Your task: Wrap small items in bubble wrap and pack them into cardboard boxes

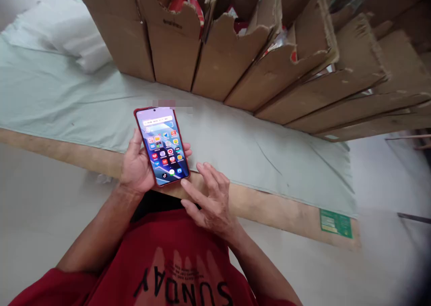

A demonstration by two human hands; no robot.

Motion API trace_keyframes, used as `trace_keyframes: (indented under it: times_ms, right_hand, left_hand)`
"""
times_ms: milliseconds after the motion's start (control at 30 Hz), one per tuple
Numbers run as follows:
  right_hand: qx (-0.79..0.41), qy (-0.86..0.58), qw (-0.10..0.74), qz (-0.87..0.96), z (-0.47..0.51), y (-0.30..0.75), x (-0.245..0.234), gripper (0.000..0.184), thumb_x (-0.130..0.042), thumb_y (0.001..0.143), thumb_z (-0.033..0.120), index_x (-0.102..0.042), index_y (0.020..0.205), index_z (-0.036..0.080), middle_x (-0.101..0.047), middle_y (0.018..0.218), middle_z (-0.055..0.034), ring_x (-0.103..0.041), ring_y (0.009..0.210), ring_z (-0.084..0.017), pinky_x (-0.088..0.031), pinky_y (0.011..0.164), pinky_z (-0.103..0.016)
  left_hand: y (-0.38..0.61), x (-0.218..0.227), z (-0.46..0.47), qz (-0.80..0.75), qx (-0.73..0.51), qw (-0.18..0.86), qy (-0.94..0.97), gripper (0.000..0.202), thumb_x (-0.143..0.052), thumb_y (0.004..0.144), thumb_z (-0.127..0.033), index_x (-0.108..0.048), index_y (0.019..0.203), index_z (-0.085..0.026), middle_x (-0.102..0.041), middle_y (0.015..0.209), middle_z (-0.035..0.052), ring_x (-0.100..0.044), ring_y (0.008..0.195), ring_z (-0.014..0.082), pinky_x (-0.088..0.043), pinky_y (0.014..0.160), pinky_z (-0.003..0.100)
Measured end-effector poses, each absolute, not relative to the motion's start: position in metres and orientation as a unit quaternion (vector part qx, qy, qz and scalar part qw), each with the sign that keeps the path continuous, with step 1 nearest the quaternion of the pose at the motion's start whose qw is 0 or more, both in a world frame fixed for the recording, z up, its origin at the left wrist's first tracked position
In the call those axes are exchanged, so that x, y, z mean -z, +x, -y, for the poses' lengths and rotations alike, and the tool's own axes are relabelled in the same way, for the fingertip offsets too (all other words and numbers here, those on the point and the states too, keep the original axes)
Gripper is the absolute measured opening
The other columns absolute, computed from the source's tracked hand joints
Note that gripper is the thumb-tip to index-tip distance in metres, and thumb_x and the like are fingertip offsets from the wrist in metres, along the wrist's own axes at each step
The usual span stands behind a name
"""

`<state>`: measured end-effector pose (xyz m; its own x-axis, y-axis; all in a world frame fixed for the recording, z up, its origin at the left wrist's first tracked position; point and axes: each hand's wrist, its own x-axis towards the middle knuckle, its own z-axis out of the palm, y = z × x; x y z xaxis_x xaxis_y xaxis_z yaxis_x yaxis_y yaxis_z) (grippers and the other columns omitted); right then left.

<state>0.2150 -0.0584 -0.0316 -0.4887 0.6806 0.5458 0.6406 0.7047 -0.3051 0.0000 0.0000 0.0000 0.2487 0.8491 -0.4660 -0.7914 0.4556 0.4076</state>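
One left hand (138, 166) cradles a slim, rectangular smartphone in a red case (164, 146) over the edge of a pale green cloth (229, 139); the right hand (212, 200) is loosely spread just beside its bottom corner. Honestly, brace the palm underneath and tap with one fingertip.

Soft light; right edge dark, blurred

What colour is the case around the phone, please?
The phone case is red; it shows best in the head view.
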Motion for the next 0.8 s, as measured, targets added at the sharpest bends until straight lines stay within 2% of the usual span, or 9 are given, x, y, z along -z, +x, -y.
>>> trace_keyframes:
  times_ms: [300, 467, 700, 800]
  right_hand:
    - [-0.035, -0.378, 0.313, 0.870, 0.0579, 0.2121, 0.0296, 0.040, -0.066, 0.097, 0.036, -0.067, 0.135, 0.027, -0.051, 0.161, -0.0104, -0.046, 0.149, -0.031, -0.044, 0.114, -0.050]
    - [-0.035, -0.367, 0.303, 0.878, 0.0598, 0.2099, 0.0305, 0.045, -0.068, 0.096, 0.040, -0.065, 0.140, 0.030, -0.051, 0.162, -0.0090, -0.046, 0.149, -0.032, -0.042, 0.116, -0.050]
    - [-0.024, -0.367, 0.305, 0.879, 0.0582, 0.2078, 0.0319, 0.046, -0.063, 0.100, 0.045, -0.064, 0.140, 0.024, -0.055, 0.157, -0.0155, -0.045, 0.150, -0.032, -0.040, 0.116, -0.050]
    - [-0.014, -0.372, 0.303, 0.877, 0.0568, 0.2074, 0.0327, 0.046, -0.061, 0.101, 0.045, -0.061, 0.143, 0.026, -0.055, 0.157, -0.0153, -0.046, 0.150, -0.032, -0.040, 0.117, -0.050]
  left_hand:
    - [-0.0019, -0.0012, 0.0017, -0.322, -0.516, 0.793, 0.033, 0.088, -0.020, 0.102, -0.074, -0.057, 0.149, -0.011, -0.077, 0.120, 0.0240, -0.074, 0.119, 0.0408, -0.056, 0.104, 0.061]
    - [-0.0023, 0.0016, 0.0018, -0.312, -0.514, 0.799, 0.026, 0.088, -0.021, 0.102, -0.075, -0.055, 0.151, -0.010, -0.078, 0.119, 0.0240, -0.074, 0.118, 0.0412, -0.054, 0.105, 0.062]
    - [0.0007, 0.0042, 0.0015, -0.301, -0.515, 0.801, 0.048, 0.084, -0.025, 0.103, -0.071, -0.055, 0.150, -0.009, -0.078, 0.117, 0.0241, -0.077, 0.110, 0.0392, -0.055, 0.105, 0.060]
    - [0.0025, 0.0063, 0.0011, -0.300, -0.513, 0.803, 0.052, 0.082, -0.028, 0.103, -0.070, -0.057, 0.147, -0.008, -0.077, 0.119, 0.0256, -0.077, 0.109, 0.0386, -0.055, 0.104, 0.057]
